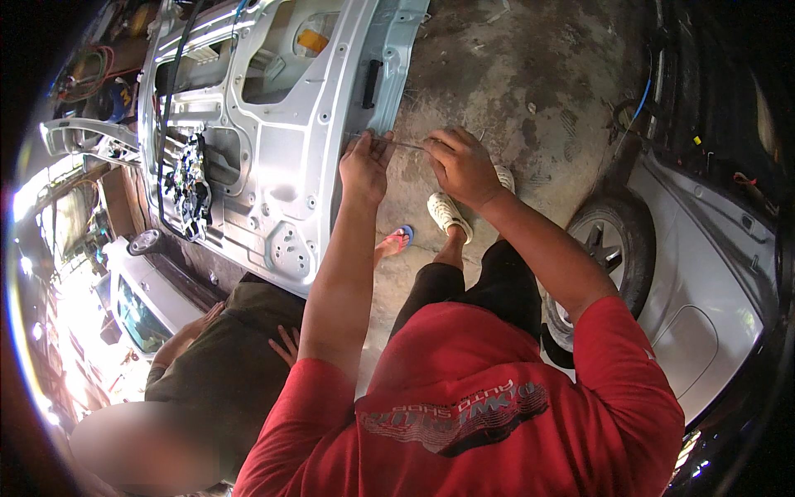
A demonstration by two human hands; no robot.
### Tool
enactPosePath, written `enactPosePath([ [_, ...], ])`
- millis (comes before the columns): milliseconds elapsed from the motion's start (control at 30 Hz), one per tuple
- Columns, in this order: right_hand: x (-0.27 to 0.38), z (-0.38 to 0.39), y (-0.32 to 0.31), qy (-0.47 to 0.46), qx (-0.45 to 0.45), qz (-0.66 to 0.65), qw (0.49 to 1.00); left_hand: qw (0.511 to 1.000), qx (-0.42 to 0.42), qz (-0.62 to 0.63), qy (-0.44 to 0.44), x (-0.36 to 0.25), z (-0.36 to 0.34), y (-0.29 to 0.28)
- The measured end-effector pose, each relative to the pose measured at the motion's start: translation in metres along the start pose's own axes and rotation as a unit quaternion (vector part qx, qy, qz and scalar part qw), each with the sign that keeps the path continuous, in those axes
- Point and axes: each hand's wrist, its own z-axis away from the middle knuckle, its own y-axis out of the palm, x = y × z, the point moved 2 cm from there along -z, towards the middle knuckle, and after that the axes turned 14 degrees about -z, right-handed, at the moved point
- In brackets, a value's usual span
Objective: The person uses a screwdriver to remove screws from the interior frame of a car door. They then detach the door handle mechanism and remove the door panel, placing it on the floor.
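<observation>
A thin metal rod (407,146) spans the gap between the two hands, a little above the middle of the frame. The right hand (461,164) is clamped on its right end, the fingers curled over it. The left hand (364,170) has its fingers bent together at the other end, pinching the rod right by the edge of the door (281,157) (whether they also press on the metal, I cannot tell).

The door, bare and silver, fills the upper left, with a black strip (372,83) on its bluish edge and a dark mechanism (192,186) on its inner side. Below the hands, the person's white shoes (447,217) stand on the stained floor (513,91), near a foot in a pink and blue flip-flop (402,237).

At the lower left, a co-worker (228,364) in dark clothes is close to the door's lower end. On the right, a wheel (638,248) sits beside a pale car panel (704,286).
</observation>
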Motion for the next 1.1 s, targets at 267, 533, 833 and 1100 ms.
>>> enactPosePath([
  [267, -0.029, 0.004, 0.039, 0.554, -0.047, -0.633, 0.539, 1.0, 0.003, -0.021, -0.016, 0.0, 0.005, 0.009],
  [533, -0.012, 0.0, 0.008, 0.091, 0.01, -0.133, 0.987, 1.0, -0.016, -0.02, 0.007, 0.006, 0.002, 0.007],
  [833, -0.045, 0.003, 0.034, 0.429, -0.06, -0.399, 0.808, 1.0, 0.017, -0.015, 0.0, 0.006, 0.002, 0.018],
  [1100, -0.03, 0.004, 0.032, 0.526, 0.025, -0.413, 0.743, 1.0, -0.006, -0.025, 0.001, 0.012, 0.007, 0.014],
])
